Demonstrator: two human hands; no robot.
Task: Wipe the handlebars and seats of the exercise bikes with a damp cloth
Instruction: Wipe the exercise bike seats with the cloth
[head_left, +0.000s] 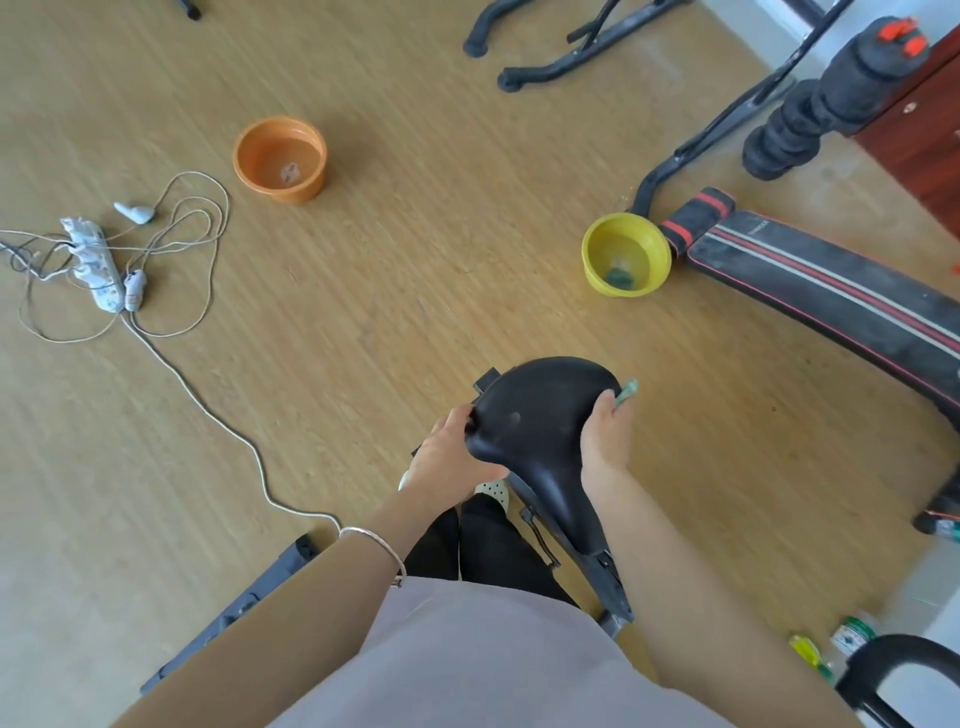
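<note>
The black bike seat (540, 415) is right below me, its wide end pointing away. My left hand (449, 447) grips the seat's left edge, fingers curled under it. On the seat's right edge lies my right hand (605, 441), which holds a green cloth (627, 391) against the side; only a small tip of the cloth shows past my fingers. The seat post and frame (582, 551) run down toward my legs.
A yellow basin (626, 244) with water stands ahead on the right, an orange basin (280, 135) further left. A power strip with tangled cords (98, 270) lies on the left floor. A black bench with red stripes (831, 291) fills the right. Bottles (852, 636) stand bottom right.
</note>
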